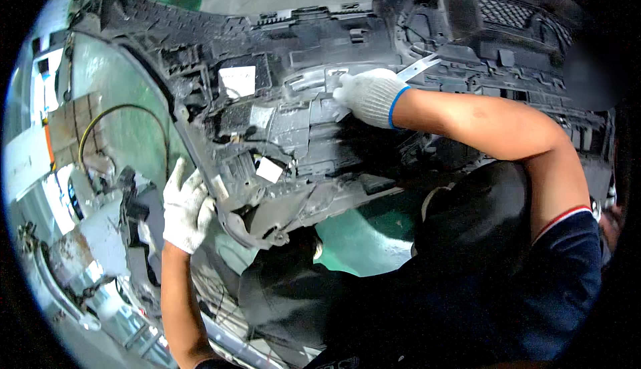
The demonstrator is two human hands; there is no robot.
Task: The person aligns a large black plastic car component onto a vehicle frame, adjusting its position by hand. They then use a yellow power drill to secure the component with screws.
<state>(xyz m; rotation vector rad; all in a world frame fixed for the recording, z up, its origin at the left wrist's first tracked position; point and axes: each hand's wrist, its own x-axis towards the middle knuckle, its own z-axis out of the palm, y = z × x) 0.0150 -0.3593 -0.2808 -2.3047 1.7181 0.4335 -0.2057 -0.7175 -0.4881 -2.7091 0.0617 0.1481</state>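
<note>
A large black moulded plastic part (334, 48), which looks like the inner side of a car bumper, lies before me. My right hand (370, 95), in a knitted glove with a blue cuff, is over its middle with the fingers curled. What they grip, if anything, is hidden beneath the glove. A flat pale strip (419, 67) with a forked-looking end juts out behind that glove; whether I hold it cannot be seen. My left hand (188, 209), in a white glove, is beside the part's left edge, index finger stretched out and other fingers partly bent, with nothing visible in it.
White paper labels (237, 82) are on the black part. A yellowish hose or cable (110, 110) curves over the green floor (123, 75) at left. Cardboard (77, 128) and metal pieces (87, 249) stand further left. My dark-clothed legs (467, 215) are close to the near edge.
</note>
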